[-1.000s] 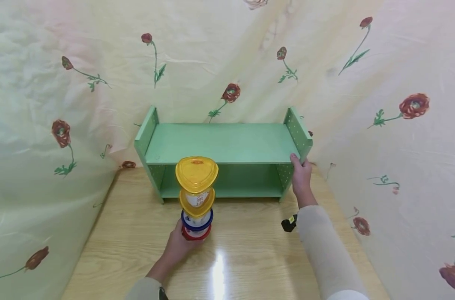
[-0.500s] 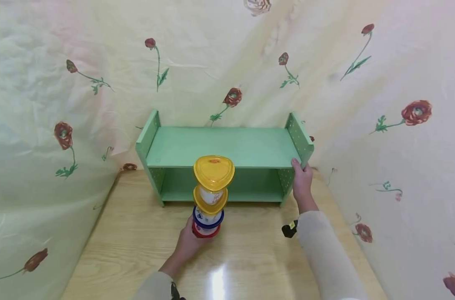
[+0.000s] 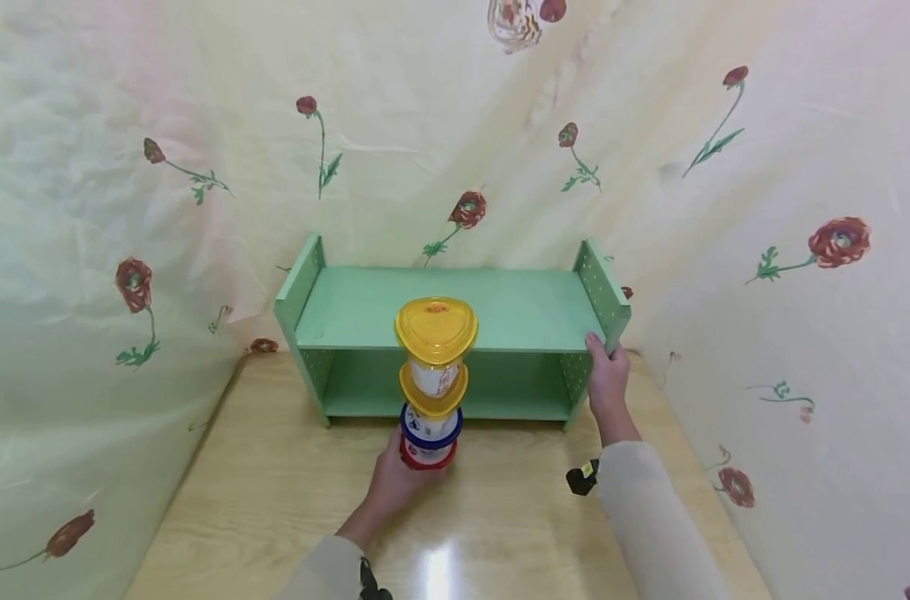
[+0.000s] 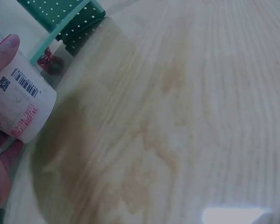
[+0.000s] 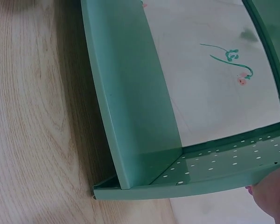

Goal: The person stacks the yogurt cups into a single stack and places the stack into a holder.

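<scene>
Stack (image 3: 434,379) moved right, before shelf (image 3: 530,308).
Left hand (image 3: 397,479) grips its base, right hand (image 3: 608,382) grips shelf side; keep stack plumb.

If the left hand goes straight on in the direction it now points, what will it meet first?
Probably the green shelf, likely near its lower board; how high the left hand and its stacked cups are is unclear.
</scene>
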Available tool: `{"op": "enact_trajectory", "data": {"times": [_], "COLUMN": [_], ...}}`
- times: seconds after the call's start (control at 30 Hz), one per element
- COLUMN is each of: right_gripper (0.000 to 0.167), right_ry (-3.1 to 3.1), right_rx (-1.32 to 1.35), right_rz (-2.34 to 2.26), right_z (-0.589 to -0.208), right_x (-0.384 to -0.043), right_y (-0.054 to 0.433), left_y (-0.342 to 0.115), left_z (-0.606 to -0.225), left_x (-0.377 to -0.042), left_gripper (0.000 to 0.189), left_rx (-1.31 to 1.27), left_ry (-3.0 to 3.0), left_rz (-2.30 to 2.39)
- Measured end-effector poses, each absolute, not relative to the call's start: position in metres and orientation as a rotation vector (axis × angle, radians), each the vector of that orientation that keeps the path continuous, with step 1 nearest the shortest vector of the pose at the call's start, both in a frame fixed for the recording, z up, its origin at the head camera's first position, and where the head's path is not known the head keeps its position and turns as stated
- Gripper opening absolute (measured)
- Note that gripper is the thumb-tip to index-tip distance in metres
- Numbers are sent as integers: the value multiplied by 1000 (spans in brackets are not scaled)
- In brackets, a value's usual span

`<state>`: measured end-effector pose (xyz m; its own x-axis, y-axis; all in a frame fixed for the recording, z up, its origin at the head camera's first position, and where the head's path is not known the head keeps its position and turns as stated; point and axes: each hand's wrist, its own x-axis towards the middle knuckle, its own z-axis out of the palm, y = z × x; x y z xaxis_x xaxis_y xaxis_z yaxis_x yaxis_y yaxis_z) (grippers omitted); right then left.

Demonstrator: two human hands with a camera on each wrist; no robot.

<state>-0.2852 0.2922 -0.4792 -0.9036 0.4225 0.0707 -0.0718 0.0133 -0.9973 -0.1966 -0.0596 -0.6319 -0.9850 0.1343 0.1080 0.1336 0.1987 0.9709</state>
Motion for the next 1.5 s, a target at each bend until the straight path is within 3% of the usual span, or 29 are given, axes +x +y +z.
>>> {"op": "enact_trajectory", "data": {"times": [0.8,0.97,1.2,1.5], "right_gripper": [62,62,61,62], "right_ry": [-1942,-1930,-1913,-1928], "right_rx": [-359,-368,-357,-375], "right_rz": [1948,1955,1950,1943], "right_z": [-482,-482,-481,-481], "right_x": [-288,-288,-287,-285], "right_y": [293,292,292,291], "left_y": [-79,-83,-84,-78], "left_z": [-606,-587,-599,-585], "left_x": [-194,-189,-201,-204], "left_gripper": [97,95,97,97], "left_rx": [213,224,257,283], "left_ry": [2389,2373,2448,2446], "left_rz": [1905,1897,1855,1822]}}
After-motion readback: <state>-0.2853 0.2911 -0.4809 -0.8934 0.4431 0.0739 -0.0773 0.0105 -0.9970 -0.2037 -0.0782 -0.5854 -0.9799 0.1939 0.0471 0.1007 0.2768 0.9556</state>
